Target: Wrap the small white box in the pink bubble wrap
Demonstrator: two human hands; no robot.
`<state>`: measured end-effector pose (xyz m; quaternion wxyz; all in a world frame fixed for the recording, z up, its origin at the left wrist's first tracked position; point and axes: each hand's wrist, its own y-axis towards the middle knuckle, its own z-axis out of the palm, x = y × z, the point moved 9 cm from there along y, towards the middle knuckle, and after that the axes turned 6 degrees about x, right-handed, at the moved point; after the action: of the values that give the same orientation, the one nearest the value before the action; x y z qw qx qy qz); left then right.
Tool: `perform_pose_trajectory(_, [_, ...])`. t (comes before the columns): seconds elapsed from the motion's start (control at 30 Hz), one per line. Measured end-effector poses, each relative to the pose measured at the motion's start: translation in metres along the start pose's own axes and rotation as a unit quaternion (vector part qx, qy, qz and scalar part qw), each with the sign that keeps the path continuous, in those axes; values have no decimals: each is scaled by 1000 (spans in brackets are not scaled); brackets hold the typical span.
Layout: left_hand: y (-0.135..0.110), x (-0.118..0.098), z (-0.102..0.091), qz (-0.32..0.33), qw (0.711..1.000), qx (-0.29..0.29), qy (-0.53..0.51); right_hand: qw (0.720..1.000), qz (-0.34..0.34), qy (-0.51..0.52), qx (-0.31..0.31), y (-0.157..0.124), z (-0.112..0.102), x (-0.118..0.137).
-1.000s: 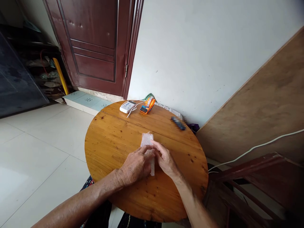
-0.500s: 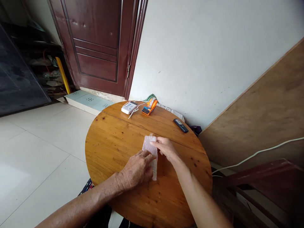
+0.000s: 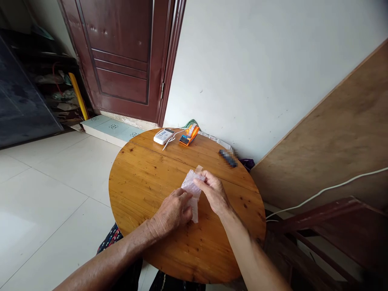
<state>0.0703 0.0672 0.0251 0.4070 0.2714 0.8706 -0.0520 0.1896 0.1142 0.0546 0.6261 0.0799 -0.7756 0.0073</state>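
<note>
A strip of clear bubble wrap point(image 3: 191, 184) is between my hands over the middle of the round wooden table. My right hand point(image 3: 214, 193) pinches its upper right edge, thumb on top. Lower down, my left hand point(image 3: 175, 208) is closed over the left side, its fingers bent and partly hidden. The wrap's lower end sticks out beyond my left fingers toward me. A pale translucent flap juts past the top edge by my right fingertips. Whether anything is inside the wrap I cannot tell.
Toward the back of the wooden table point(image 3: 136, 173) stand an orange tape dispenser point(image 3: 189, 136) and a white box-like device point(image 3: 163, 136) with a white cable. A dark elongated object point(image 3: 227, 158), blurred out, lies at the right. A wall and a reddish-brown door point(image 3: 121, 60) are behind.
The upper part of the bubble wrap has turned to the right and looks folded or lifted there. My right hand has shifted slightly, with its fingers more curled. The view has moved a little.
</note>
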Motion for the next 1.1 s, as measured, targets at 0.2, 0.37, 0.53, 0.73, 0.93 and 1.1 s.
perform_pose_trajectory(0.2, [-17, -3, -7, -31, 997, -70, 31, 990, -63, -127, 7, -40, 5, 31])
perform_pose_trajectory(0.37, [-23, 1, -13, -51, 990, -127, 32, 981, -98, -166, 17, -56, 12, 40])
perform_pose_trajectory(0.53, [-17, 10, -21, -34, 987, -154, -15, 975, -108, -188, 54, -57, 17, 38])
perform_pose_trajectory(0.73, [-4, 10, -20, -33, 998, -54, -15, 970, -99, -205, 88, -62, 26, 37])
perform_pose_trajectory(0.93, [-9, 11, -20, -49, 996, -60, -51, 941, -173, -289, 42, -94, 40, 32])
perform_pose_trajectory(1.1, [-20, 8, -22, 0, 995, -68, -69, 919, -216, -329, 10, -107, 47, 22])
